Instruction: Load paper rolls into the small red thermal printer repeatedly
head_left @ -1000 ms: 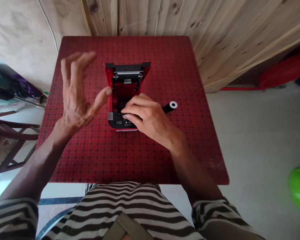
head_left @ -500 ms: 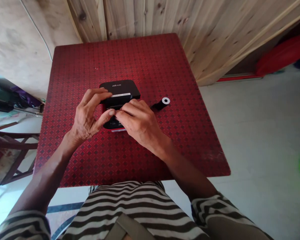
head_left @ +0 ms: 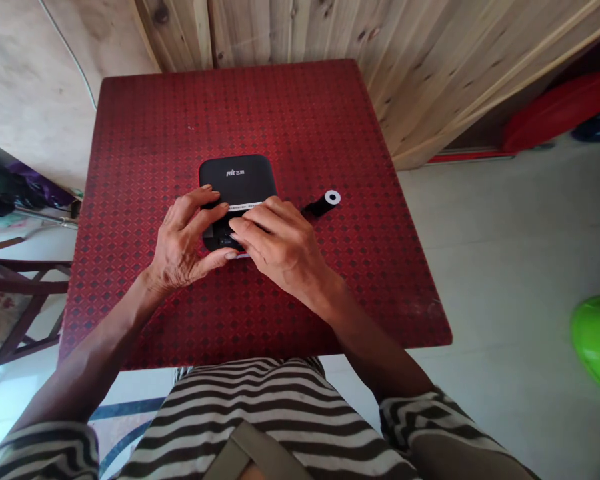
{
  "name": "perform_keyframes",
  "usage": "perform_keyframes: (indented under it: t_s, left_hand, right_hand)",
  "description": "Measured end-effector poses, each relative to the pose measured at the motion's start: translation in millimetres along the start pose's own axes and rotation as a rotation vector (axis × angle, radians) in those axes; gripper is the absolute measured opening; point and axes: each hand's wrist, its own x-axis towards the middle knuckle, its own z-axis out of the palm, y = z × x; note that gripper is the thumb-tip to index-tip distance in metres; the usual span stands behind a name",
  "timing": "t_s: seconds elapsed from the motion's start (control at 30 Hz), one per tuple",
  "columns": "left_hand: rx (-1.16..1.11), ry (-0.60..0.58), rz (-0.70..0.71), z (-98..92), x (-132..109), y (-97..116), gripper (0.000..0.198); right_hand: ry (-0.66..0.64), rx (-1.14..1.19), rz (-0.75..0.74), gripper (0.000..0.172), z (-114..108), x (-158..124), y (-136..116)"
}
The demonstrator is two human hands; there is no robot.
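Observation:
A small black printer (head_left: 237, 183) with a white logo and a white label strip lies on the red patterned table. Its lid looks shut or nearly so. My left hand (head_left: 180, 237) grips its left side, fingertips on the lid and thumb at the front edge. Over the printer's right front is my right hand (head_left: 283, 243), its fingers bent and drawn together near the seam in front of the label. Whatever these fingertips pinch, if anything, is hidden. To the right of that hand lies a small black roll (head_left: 324, 203) with a white ring-shaped end.
The red table (head_left: 300, 113) stands against a wooden plank wall (head_left: 320, 33). A dark wooden chair (head_left: 25, 287) is at the left. A bright green rounded object (head_left: 597, 340) sits on the pale floor at the right.
The printer's lid has come down from a raised tilt to lie flatter. My left thumb has moved to the front edge. My right hand stays close to the same spot.

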Motion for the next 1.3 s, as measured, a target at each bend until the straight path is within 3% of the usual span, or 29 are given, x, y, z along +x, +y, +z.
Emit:
perform_keyframes:
  t_s: [0.53, 0.63, 0.73, 0.83, 1.0, 1.3]
  left_hand:
    - [0.118, 0.019, 0.053, 7.3, -4, -2, 0.073]
    - [0.142, -0.003, 0.038, 9.0, -8, 1, 0.081]
    - [0.132, 0.028, 0.053, 10.4, -16, 7, 0.081]
    - [0.141, 0.116, 0.024, 11.7, -26, 13, 0.076]
    - [0.198, 0.197, -0.031, 16.5, -38, 18, 0.065]
    - [0.096, 0.212, -0.086, 24.6, -44, 13, 0.067]
  right_hand:
    - [0.098, 0.104, 0.034, 0.022, -9, -11, 0]
    - [0.241, 0.142, 0.077, 0.034, -6, -15, 3]
    - [0.346, 0.227, 0.253, 0.050, 4, -25, 8]
    - [0.341, 0.379, 0.426, 0.063, 21, -41, 10]
    - [0.272, 0.560, 0.567, 0.085, 48, -59, 1]
    - [0.301, 0.620, 0.557, 0.080, 55, -62, -11]
